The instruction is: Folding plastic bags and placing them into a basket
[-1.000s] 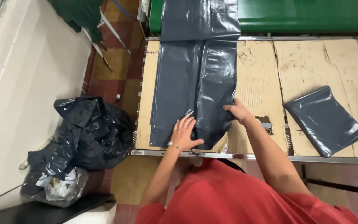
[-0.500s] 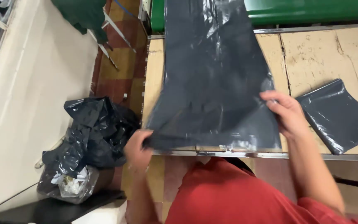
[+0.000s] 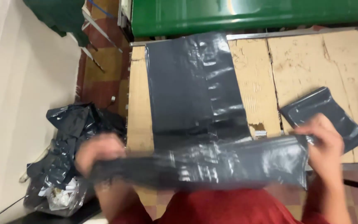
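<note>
Hands, left [image 3: 100, 155] & right [image 3: 326, 147], stretch grey plastic bag [image 3: 195, 161] flat.

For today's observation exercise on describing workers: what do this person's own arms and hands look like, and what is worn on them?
Both hands, left and right, are bare: no gloves, and no rings or watch can be made out through the motion blur. The forearms are uncovered. A red top covers the torso.

Green bin [image 3: 245, 14] behind; folded grey pouch [image 3: 326, 118] on table [image 3: 311, 62] — crumpled bags [image 3: 73, 141] left.

Bare cardboard tabletop [image 3: 299, 62] lies open between the spread grey bag [image 3: 191, 87] and folded bag [image 3: 332, 112]
</note>
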